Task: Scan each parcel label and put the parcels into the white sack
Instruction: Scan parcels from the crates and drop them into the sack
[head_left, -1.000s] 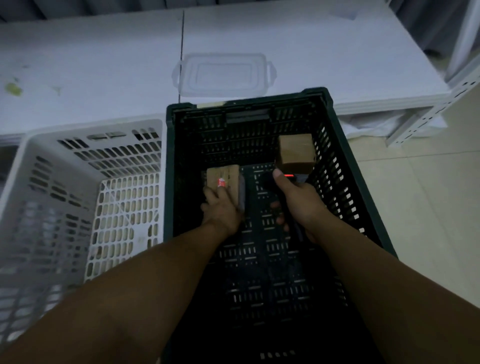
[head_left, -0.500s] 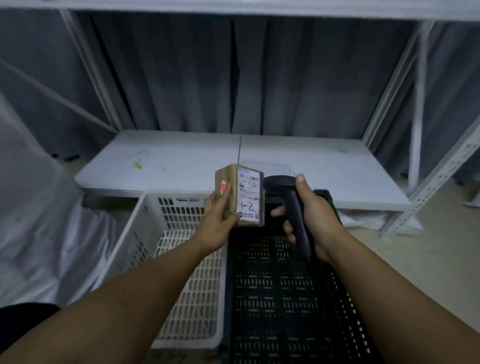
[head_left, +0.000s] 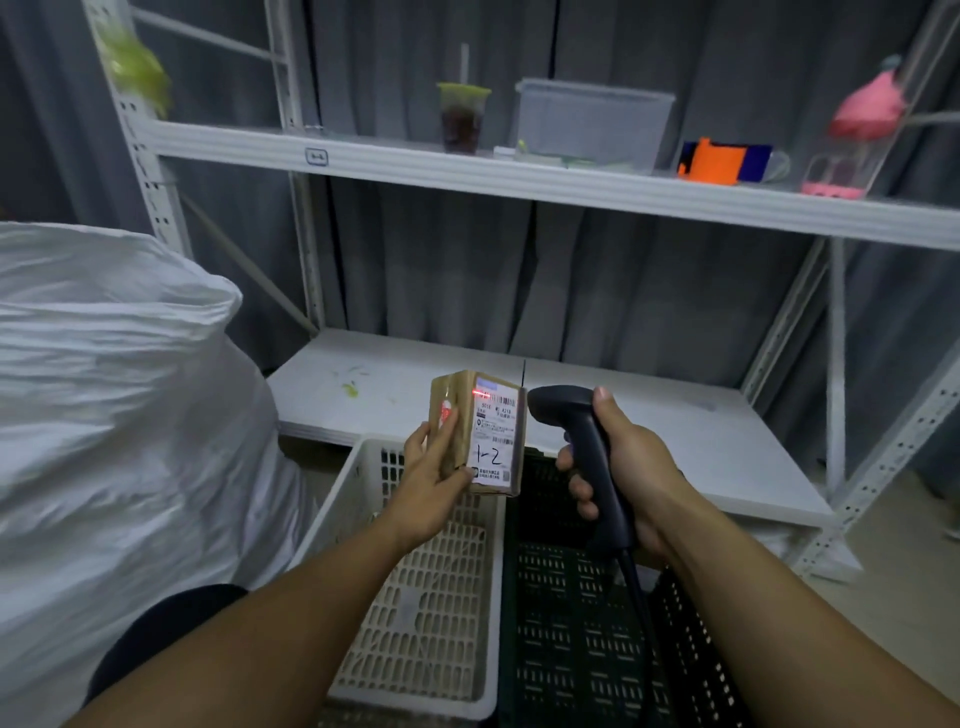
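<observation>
— Where is the parcel (head_left: 464, 431)?
— The left hand (head_left: 431, 491) holds it upright above the white crate (head_left: 431, 597), its fingers (head_left: 450, 423) lying up the taped side and the thumb clamped at the bottom edge. The label (head_left: 496, 441) faces the scanner (head_left: 584, 441).
— And the right hand (head_left: 628, 467)?
— Its fingers wrap the scanner's handle, over the dark crate (head_left: 571, 634). The scanner head sits just beside the label (a red line glows near the label's top).
— The white sack (head_left: 114, 415)?
— It stands on the person's left, just beside the white crate, apart from the parcel.
</observation>
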